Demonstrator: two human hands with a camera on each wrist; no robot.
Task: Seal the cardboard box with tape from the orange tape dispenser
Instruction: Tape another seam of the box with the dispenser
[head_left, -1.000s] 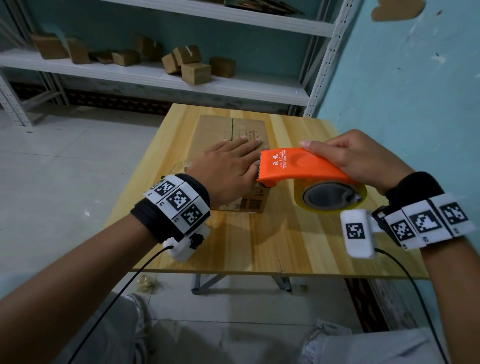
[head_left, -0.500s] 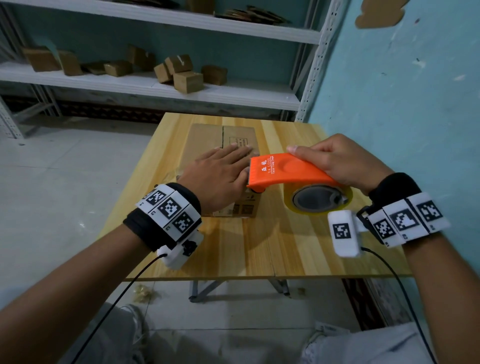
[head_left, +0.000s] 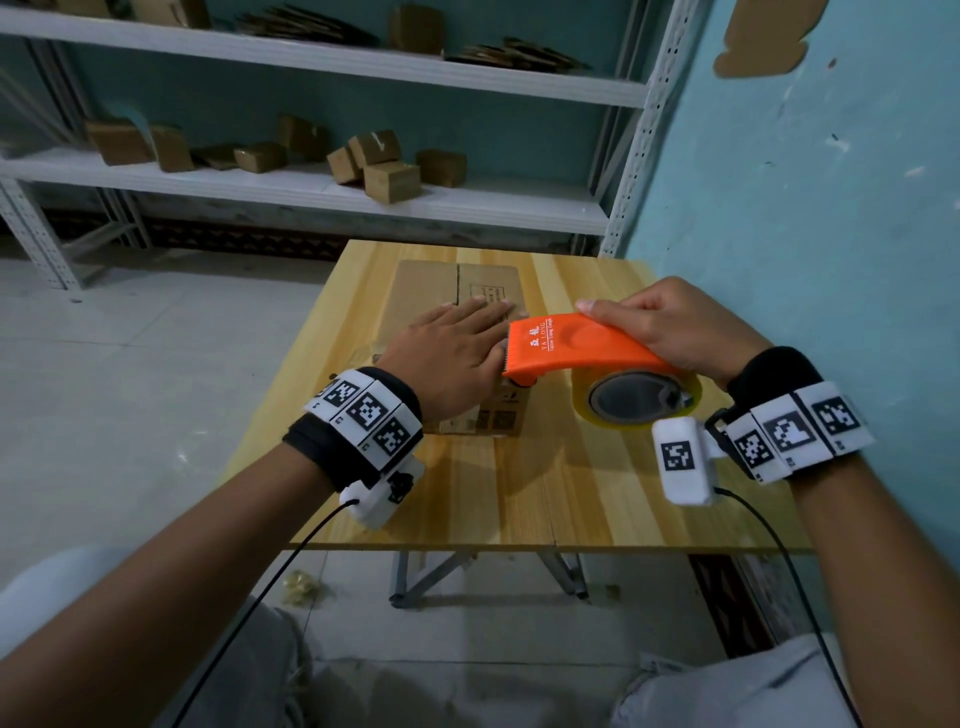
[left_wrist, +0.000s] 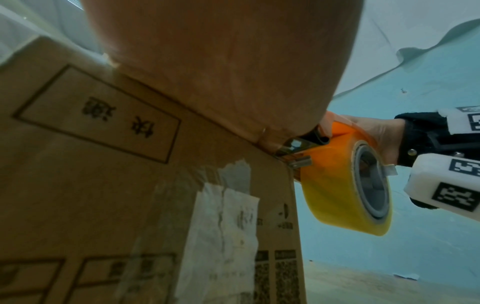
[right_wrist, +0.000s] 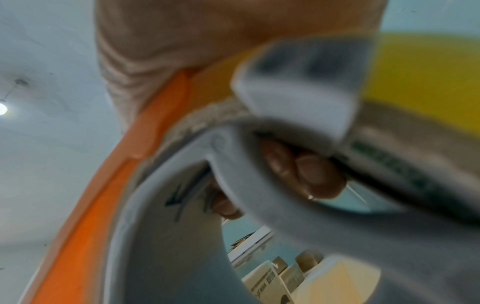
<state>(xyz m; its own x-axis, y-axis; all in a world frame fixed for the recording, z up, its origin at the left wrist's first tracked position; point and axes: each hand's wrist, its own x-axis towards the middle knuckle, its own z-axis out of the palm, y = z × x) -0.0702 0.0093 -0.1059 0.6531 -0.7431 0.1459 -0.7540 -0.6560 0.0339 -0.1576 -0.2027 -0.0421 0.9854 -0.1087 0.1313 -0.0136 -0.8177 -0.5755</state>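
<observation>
Cardboard is the material of the task box (head_left: 470, 291), which is seen standing on a light wooden table (head_left: 545, 499), toward its far half. Its two top flaps are closed, with a seam running down the middle of the top face; the contents cannot be seen. A printed frame with characters and a patch of torn white label (left_wrist: 221, 216) are noted on the near side wall in the left wrist view.

The left hand (head_left: 452, 358) is laid flat on the near part of the box top, fingers straight and together, pressing the flaps down; nothing is grasped by it.

The orange tape dispenser (head_left: 576, 345) is held by the right hand (head_left: 670, 327), whose fingers are curled over the top of the orange body. In the right wrist view, fingertips (right_wrist: 311, 174) are seen hooked inside the grey core of the roll. The yellowish tape roll (head_left: 641, 400) hangs below the body, off the right side of the box and above the table. The serrated front end of the dispenser is recorded at the near right corner of the box top, just beside the left hand's fingers; its metal blade appears to touch the box edge in the left wrist view.

Small cardboard boxes (head_left: 389, 179) are noted on a white metal shelf (head_left: 311, 192) behind the table, with flattened cardboard (head_left: 514, 54) on the shelf above.
</observation>
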